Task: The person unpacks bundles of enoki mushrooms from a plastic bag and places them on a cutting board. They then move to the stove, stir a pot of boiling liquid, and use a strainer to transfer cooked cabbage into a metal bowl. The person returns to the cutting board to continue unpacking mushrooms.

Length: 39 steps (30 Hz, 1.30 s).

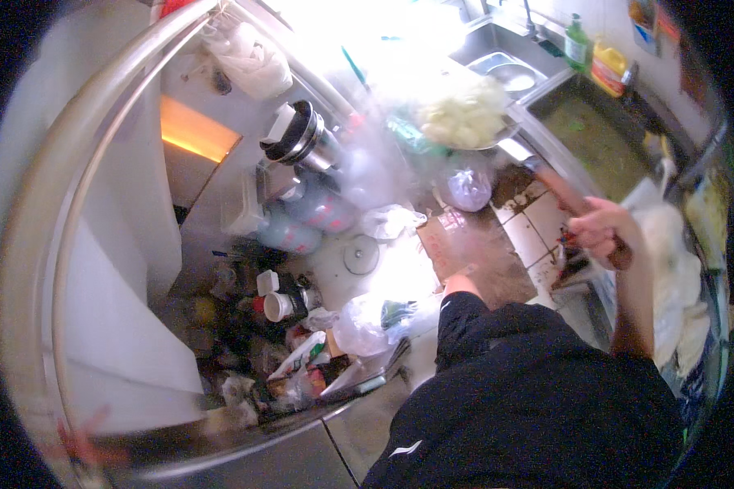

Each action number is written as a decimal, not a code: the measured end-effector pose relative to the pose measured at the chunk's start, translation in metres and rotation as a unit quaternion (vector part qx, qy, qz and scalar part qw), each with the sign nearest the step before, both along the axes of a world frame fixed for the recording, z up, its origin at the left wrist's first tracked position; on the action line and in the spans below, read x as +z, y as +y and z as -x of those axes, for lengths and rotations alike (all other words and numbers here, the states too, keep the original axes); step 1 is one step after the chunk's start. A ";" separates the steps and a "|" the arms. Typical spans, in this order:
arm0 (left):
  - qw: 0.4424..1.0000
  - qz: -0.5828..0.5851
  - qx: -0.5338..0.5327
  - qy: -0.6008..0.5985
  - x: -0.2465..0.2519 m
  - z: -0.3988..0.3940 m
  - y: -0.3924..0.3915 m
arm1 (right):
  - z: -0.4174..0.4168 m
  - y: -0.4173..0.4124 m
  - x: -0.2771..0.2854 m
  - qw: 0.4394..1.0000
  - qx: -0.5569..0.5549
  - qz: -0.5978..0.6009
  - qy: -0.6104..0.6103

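Note:
My right hand (605,226) grips the wooden handle (559,186) of a wide metal utensil, a pan or a strainer. The utensil holds a heap of pale yellow food pieces (462,113), blurred, at the upper middle of the view. It is tilted towards the far side, and haze drifts beside it. Of my left arm only a short stretch below the black sleeve shows; my left hand (463,284) is small and blurred in front of my body, its fingers not clear. Beneath the utensil sits a knotted plastic bag (468,189).
A sink with a metal bowl (514,78) and a murky basin (578,143) lie at upper right, beside a green bottle (575,46) and a yellow jug (609,64). A cardboard box (465,241), large plastic bottles (293,232), a metal canister (318,147) and bags crowd below.

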<state>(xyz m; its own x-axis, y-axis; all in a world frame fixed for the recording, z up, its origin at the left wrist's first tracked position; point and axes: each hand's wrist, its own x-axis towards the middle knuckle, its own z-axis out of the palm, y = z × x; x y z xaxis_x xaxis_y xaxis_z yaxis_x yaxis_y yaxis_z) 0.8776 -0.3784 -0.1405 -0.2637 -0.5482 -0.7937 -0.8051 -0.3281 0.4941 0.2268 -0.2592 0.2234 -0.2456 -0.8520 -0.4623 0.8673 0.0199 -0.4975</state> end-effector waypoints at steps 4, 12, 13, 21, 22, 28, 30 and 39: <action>0.996 0.076 -0.016 0.041 0.009 0.076 -0.119 | 0.038 -0.043 0.004 0.988 -0.087 -0.077 0.100; 0.824 0.547 -0.004 0.144 0.170 0.381 -0.629 | 0.091 -0.099 -0.035 0.950 -0.283 -0.132 0.027; 0.774 0.609 -0.001 0.175 0.183 0.417 -0.682 | 0.087 -0.105 -0.029 0.941 -0.308 -0.136 0.031; 0.915 -0.051 0.279 0.289 0.172 0.527 -0.945 | 0.071 -0.195 0.019 0.866 -0.496 -0.057 -0.010; 0.911 -0.039 0.257 0.319 0.161 0.527 -0.949 | 0.072 -0.200 0.021 0.860 -0.506 -0.055 -0.016; 0.875 0.009 0.227 0.429 0.181 0.514 -0.952 | 0.100 -0.185 0.004 0.855 -0.516 -0.057 -0.002; 0.864 0.119 0.341 0.350 0.214 0.526 -0.922 | 0.111 -0.180 -0.003 0.853 -0.512 -0.089 0.041; 0.917 0.137 0.261 0.269 0.284 0.437 -0.848 | 0.155 -0.122 -0.042 0.876 -0.467 0.100 -0.063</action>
